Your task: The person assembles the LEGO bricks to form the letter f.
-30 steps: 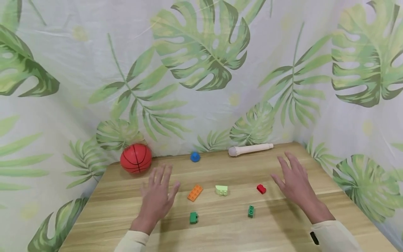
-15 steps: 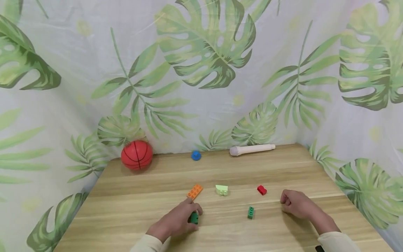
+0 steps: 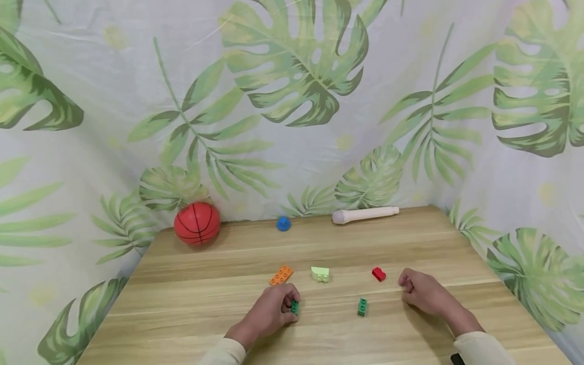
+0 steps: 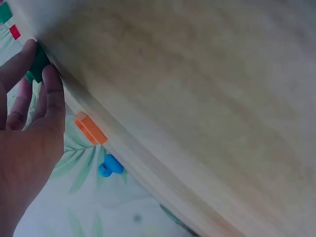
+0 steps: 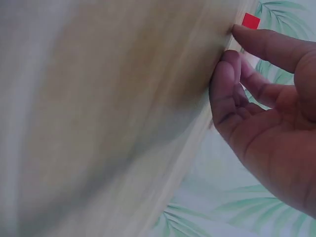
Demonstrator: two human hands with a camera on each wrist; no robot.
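Observation:
Between its thumb and fingers my left hand (image 3: 272, 310) pinches a dark green toy brick (image 3: 294, 307), partly hidden by the fingers. The left wrist view shows the same green brick (image 4: 37, 64) between thumb and fingertips. To the right, my right hand (image 3: 424, 291) is at the tabletop with loosely curled fingers, holding nothing. A second green brick (image 3: 362, 307) and a small red brick (image 3: 378, 274) lie to its left. An orange studded brick (image 3: 281, 275) sits just beyond my left hand, and a pale green curved brick (image 3: 320, 274) lies near the middle.
At the back of the wooden table (image 3: 219, 274) stand a red ball (image 3: 197, 223) with black lines and a small blue piece (image 3: 283, 223). A white toy microphone (image 3: 365, 215) lies along the back edge. Behind it hangs a leaf-patterned cloth (image 3: 292, 152).
Both hands came down from above the table. My left hand reached the left green brick, gripped it and shifted it slightly right. The right hand's fingers curled near the tabletop.

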